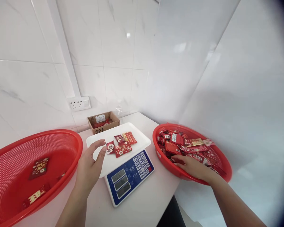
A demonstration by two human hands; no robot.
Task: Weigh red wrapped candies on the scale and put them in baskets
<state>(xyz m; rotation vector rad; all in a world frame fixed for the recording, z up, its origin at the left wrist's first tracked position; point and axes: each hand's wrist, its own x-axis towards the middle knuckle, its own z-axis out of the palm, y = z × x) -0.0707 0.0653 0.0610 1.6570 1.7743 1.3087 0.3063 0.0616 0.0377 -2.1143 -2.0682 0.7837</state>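
My left hand (91,165) is beside the white tray (137,142) of a digital scale, thumb and fingers apart, holding nothing. Several red snack packets (123,148) lie in a small cluster on that tray, just right of my left fingertips. Below them the blue panel of the scale (130,176) shows a keypad and three display windows; the digits are too blurred to read. My right hand (191,167) reaches over the near rim of the right red basket (223,160). Its fingers, slightly parted, touch the heap of red packets (180,143) there, and their tips are partly hidden.
At the left stands another red basket (71,138) with a few packets (39,167) at its bottom. A small cardboard box (106,126) with red items is behind the scale. Tiled walls close off the white table (142,211) at the back and right; a socket (79,103) is on the wall.
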